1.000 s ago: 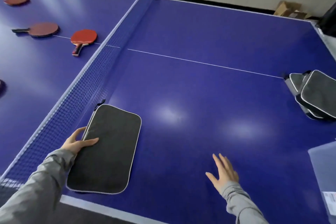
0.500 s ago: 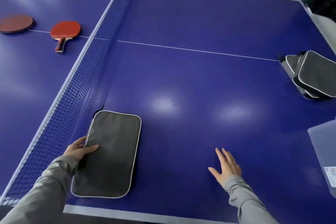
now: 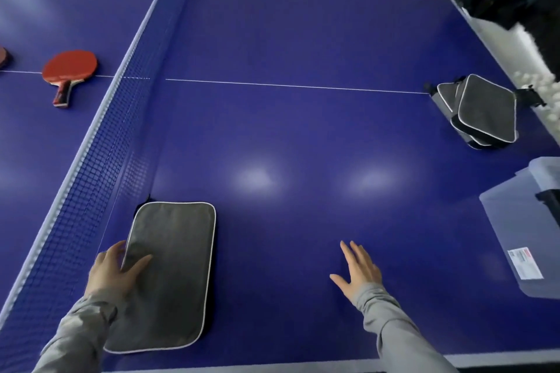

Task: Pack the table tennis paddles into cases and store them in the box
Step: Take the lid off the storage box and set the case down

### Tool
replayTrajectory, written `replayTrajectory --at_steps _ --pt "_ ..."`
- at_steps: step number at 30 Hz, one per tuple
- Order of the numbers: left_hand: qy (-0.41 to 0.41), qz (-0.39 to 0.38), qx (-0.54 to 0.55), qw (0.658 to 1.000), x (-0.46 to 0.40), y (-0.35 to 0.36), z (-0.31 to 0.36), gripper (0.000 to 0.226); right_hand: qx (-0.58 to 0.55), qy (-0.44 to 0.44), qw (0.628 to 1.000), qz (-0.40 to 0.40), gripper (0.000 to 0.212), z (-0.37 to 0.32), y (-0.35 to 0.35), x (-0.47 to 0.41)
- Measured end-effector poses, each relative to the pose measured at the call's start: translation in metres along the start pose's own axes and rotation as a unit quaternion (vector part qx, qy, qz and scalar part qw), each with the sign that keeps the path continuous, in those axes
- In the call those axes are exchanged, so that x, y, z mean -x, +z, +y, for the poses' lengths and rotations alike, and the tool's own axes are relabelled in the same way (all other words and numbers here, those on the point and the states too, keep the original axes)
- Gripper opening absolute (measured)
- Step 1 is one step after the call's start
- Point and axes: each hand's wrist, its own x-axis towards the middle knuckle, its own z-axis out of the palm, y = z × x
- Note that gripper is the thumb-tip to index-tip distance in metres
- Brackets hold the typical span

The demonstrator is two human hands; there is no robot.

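- Case [image 3: 169, 275]: dark grey, flat, rectangular with rounded corners and white edging, laid on the blue worktop [image 3: 303, 136] beside the net [image 3: 100, 154].
- Left hand [image 3: 113, 271]: its near edge is gripped, thumb on top.
- Right hand [image 3: 359, 269]: fingers straight, slightly spread, nothing held.

At your nine o'clock a second paddle [image 3: 2, 56] is cut off by the left edge, at three o'clock the clear box [image 3: 521, 230] runs off the right edge, and the lower cases [image 3: 445, 97] lie mostly covered.
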Motion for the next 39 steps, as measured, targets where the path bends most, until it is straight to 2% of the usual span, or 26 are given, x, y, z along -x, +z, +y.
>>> replayTrajectory --at_steps 3,5,9,10,12,15,19,22,31,39 --pt "0.108 0.048 -0.117 0.986 0.015 0.009 0.029 0.063 0.003 0.002 1.0 -0.001 0.077 0.003 -0.004 0.003" --pt "0.195 0.051 -0.157 0.967 0.027 0.021 0.058 0.065 0.004 0.005 1.0 -0.001 0.077 0.006 -0.008 0.005" --pt "0.363 0.012 -0.217 0.906 0.063 0.057 0.126 0.094 0.016 0.008 1.0 0.014 0.077 0.021 -0.022 0.01" --pt "0.394 0.011 -0.227 0.89 0.072 0.069 0.142 0.092 0.018 0.009 1.0 0.02 0.077 0.026 -0.025 0.012" --pt "0.416 -0.021 -0.265 0.87 0.09 0.098 0.172 0.078 0.01 0.012 0.999 0.037 0.075 0.038 -0.033 0.017" --pt "0.427 -0.067 -0.343 0.834 0.113 0.141 0.21 0.073 -0.003 0.015 0.997 0.07 0.074 0.06 -0.047 0.026" --pt "0.475 -0.071 -0.375 0.793 0.16 0.186 0.261 0.071 -0.024 0.022 0.992 0.122 0.072 0.106 -0.066 0.046" --pt "0.508 -0.056 -0.371 0.775 0.206 0.217 0.302 0.071 -0.063 0.029 0.984 0.163 0.071 0.154 -0.079 0.068" --pt "0.566 -0.025 -0.281 0.775 0.373 0.31 0.416 0.068 -0.101 0.032 0.952 0.287 0.068 0.329 -0.113 0.157" --pt "0.578 -0.007 -0.248 0.778 0.436 0.355 0.492 0.068 -0.1 0.076 0.943 0.309 0.068 0.446 -0.149 0.171"
